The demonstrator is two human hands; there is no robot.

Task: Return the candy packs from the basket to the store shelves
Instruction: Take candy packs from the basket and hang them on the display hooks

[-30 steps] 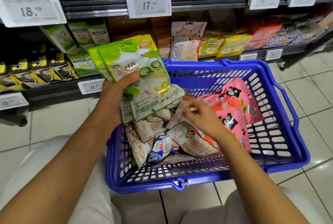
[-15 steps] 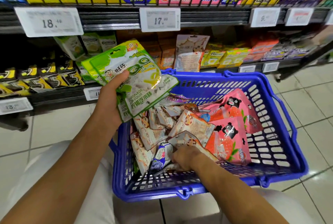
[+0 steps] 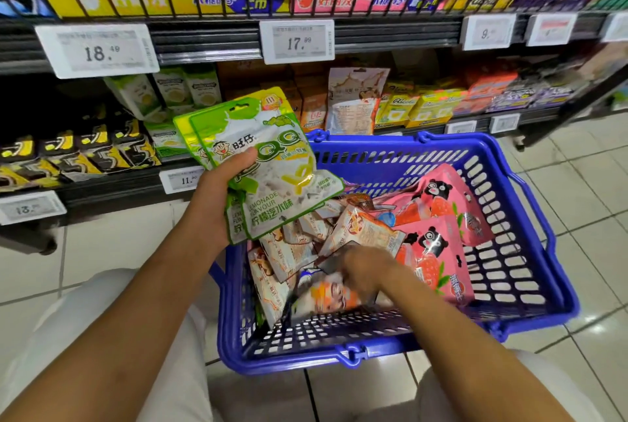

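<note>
A blue plastic basket (image 3: 530,183) sits on the floor in front of me, holding several candy packs. My left hand (image 3: 217,197) holds a small stack of green lemonade candy packs (image 3: 265,156) above the basket's left rim. My right hand (image 3: 365,268) is down inside the basket, fingers curled on a blurred white-and-orange pack (image 3: 326,299) near the front. Pink bear packs (image 3: 438,251) lie at the right, beige packs (image 3: 285,255) in the middle.
Store shelves (image 3: 204,44) rise right behind the basket, with white price tags (image 3: 297,41) on their edges. Green packs (image 3: 170,88) and black-yellow packs (image 3: 85,153) fill the lower left shelf. My knees in light trousers flank the basket on the tiled floor (image 3: 594,217).
My right hand dropped from the basket's middle to its front and now pulls up a white-and-orange pack. The left hand keeps the green packs raised; the view tilted upward.
</note>
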